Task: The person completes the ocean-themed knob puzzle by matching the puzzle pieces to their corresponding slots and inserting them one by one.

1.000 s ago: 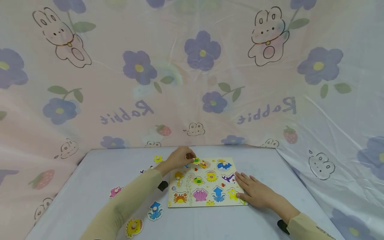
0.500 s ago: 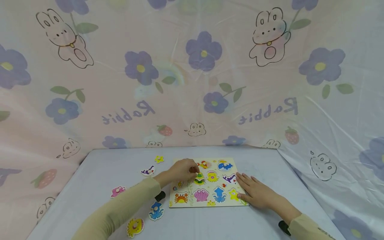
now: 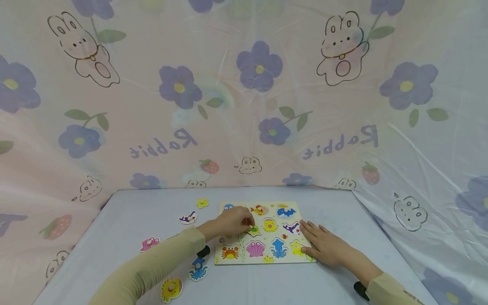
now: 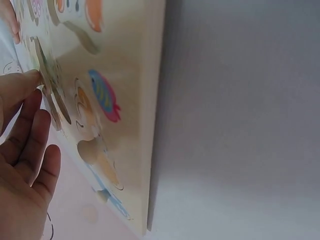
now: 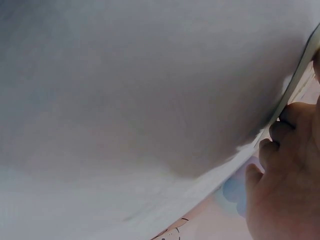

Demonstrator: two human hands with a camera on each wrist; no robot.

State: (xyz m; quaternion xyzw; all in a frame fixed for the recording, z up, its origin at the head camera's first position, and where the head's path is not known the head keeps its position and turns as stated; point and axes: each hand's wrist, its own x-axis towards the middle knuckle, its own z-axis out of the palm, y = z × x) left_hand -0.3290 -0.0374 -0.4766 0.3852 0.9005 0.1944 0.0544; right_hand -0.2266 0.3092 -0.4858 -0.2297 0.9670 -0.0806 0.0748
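My left hand [image 3: 232, 221] pinches a green and yellow turtle puzzle piece [image 3: 254, 230] between thumb and fingers. It is at the turtle picture on the wooden sea-animal puzzle board [image 3: 259, 260]. In the left wrist view the turtle piece [image 4: 44, 65] stands tilted against the board, and the other fingers are loosely bent. A knobbed orange piece [image 4: 89, 151] sits in the board near that hand. My right hand [image 3: 324, 243] rests with outstretched fingers on the board's right edge; in the right wrist view its fingertips are partly hidden.
Left of the board lie loose pieces: a yellow star [image 3: 202, 203], a purple whale [image 3: 188, 217], a pink shell [image 3: 150, 243], a blue squid [image 3: 198, 269] and a yellow octopus [image 3: 171, 290]. A printed cloth [image 3: 228, 127] hangs behind the white table [image 3: 274, 284].
My left hand has brought the turtle piece from the board's upper left toward me, down to the turtle picture. The right hand has stayed on the board's edge.
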